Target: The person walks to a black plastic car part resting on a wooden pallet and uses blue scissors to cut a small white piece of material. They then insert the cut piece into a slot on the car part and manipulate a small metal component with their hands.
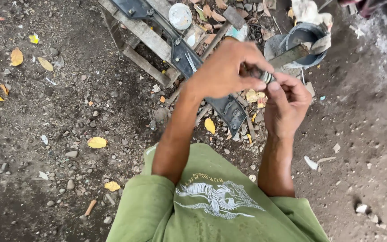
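the left hand [225, 71] and the right hand [285, 105] meet in front of the chest, above dirt ground [68, 112]. both pinch a small dark part [265, 77] between them: the left fingers [258, 85] curl over it from above, clenched on it, and the right thumb and fingers close on it from below. what the part is cannot be told; it is mostly hidden by the fingers. below the hands a long black panel [229, 112] lies across a wooden pallet [135, 27], with a round white lid [180, 15] on the pallet near its top. a dark bucket [307, 45] with a rag [307, 13] on its rim stands just beyond the right hand. yellow leaves [97, 142] and small stones are scattered over the ground. the person wears a green shirt [157, 210].
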